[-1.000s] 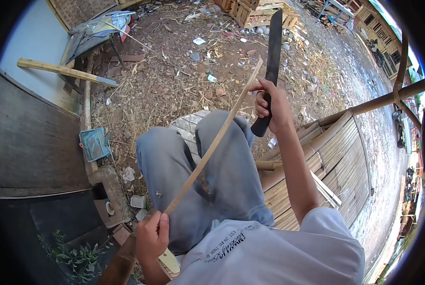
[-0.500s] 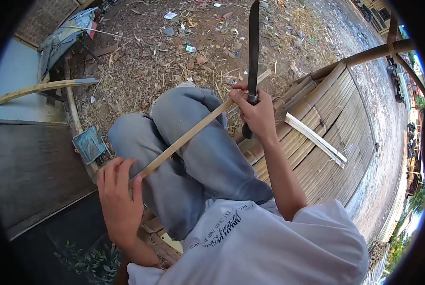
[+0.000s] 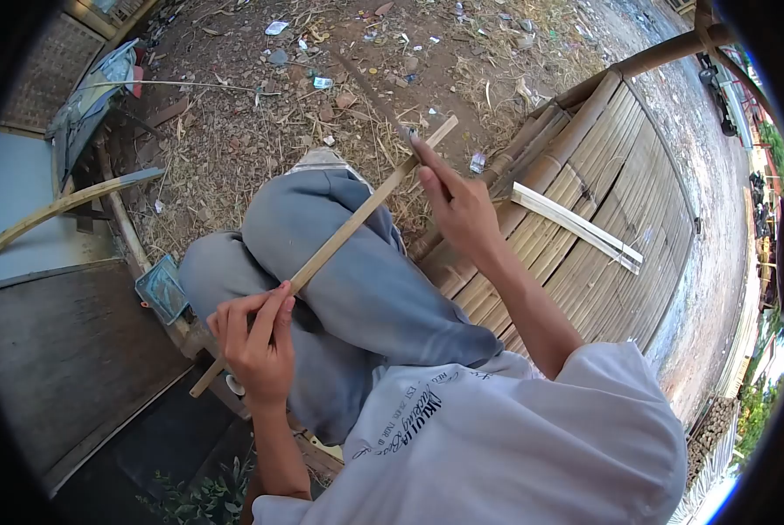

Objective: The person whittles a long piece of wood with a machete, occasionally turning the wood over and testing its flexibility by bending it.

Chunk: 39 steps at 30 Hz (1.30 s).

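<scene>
A long, flat bamboo strip (image 3: pixel 357 220) lies slantwise over my knees. My left hand (image 3: pixel 256 350) pinches it near its lower end, fingers closed around it, with a short piece sticking out below. My right hand (image 3: pixel 464 208) is closed on a large knife (image 3: pixel 371 93), whose dark blade points up and to the left, seen almost edge-on. Most of the knife's handle is hidden by my right hand. The base of the blade crosses close to the strip's upper part; whether they touch I cannot tell.
Two or so pale split strips (image 3: pixel 577 227) lie on the bamboo-slat bench (image 3: pixel 615 175) to my right. On the left are a curved wooden piece (image 3: pixel 68 199) and a blue basket (image 3: pixel 161 289). Litter and dry straw cover the ground (image 3: pixel 234 131).
My left hand has moved right and up and closed on the strip. My right hand has turned the knife from upright to leaning left, its blade now edge-on. The view has shifted slightly.
</scene>
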Each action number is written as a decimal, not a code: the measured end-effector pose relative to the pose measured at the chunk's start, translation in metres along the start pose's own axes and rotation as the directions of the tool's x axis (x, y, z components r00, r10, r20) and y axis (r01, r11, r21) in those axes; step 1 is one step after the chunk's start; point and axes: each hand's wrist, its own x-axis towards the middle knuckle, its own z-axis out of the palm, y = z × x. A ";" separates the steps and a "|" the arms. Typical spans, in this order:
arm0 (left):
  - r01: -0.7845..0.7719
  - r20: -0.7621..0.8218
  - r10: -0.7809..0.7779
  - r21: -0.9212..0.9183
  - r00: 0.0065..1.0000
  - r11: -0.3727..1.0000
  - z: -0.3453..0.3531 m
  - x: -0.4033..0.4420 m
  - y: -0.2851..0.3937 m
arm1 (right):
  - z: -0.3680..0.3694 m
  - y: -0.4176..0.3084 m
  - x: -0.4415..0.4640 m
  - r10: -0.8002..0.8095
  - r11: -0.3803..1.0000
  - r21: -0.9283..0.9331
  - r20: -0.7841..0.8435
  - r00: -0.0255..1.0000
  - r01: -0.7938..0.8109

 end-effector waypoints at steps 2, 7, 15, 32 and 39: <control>0.022 0.012 -0.022 0.009 1.000 1.000 0.000 0.001 -0.001 | -0.008 0.008 0.012 0.103 0.994 -0.010 -0.089 0.991 -0.104; 0.020 0.034 -0.020 0.016 0.999 1.000 0.002 0.003 0.000 | 0.009 -0.029 -0.034 -0.187 0.976 0.121 0.060 0.981 0.179; 0.029 0.017 -0.030 0.039 0.999 0.999 0.003 0.005 -0.001 | -0.014 0.012 0.003 0.278 0.958 -0.072 0.012 0.960 -0.277; 0.048 -0.029 -0.049 -0.004 0.998 0.999 0.000 0.007 0.006 | -0.002 -0.057 -0.047 -0.187 0.982 0.045 0.279 0.942 0.181; -0.079 -0.100 0.082 0.035 0.992 0.996 0.009 0.001 -0.003 | -0.003 -0.056 -0.045 -0.247 0.947 -0.128 0.298 0.922 0.295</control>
